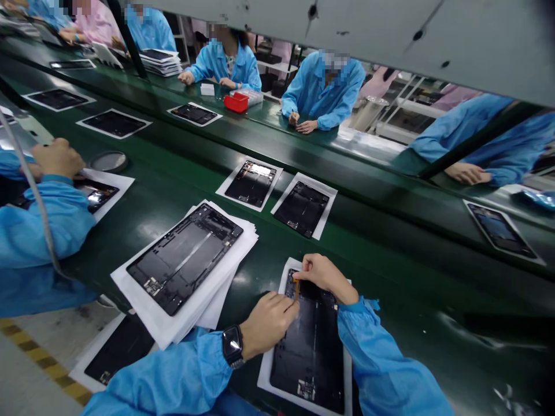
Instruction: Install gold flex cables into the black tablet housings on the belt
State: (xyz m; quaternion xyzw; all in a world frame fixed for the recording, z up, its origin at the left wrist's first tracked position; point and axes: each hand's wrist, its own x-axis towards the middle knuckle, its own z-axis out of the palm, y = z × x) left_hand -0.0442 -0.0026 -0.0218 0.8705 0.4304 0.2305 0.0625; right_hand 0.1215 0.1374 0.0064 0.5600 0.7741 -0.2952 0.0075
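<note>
A black tablet housing [310, 346] lies on a white sheet [266, 378] in front of me. Over its upper left part, my right hand [321, 273] pinches the top end of a thin orange flex strip [297, 287]. My left hand [269, 323], with a black watch on the wrist, has its fingers closed at the lower end of the same strip, above the housing's left edge. To the left, another black housing [186, 260] rests on a stack of white sheets [221, 289].
Two housings [251, 184] [302, 209] on sheets lie beyond my hands on the green bench [390, 248]. A co-worker's hand [58, 159] works at the left. Across the bench sit people in blue, near a red bin [236, 102]. An overhead panel [390, 40] spans the top.
</note>
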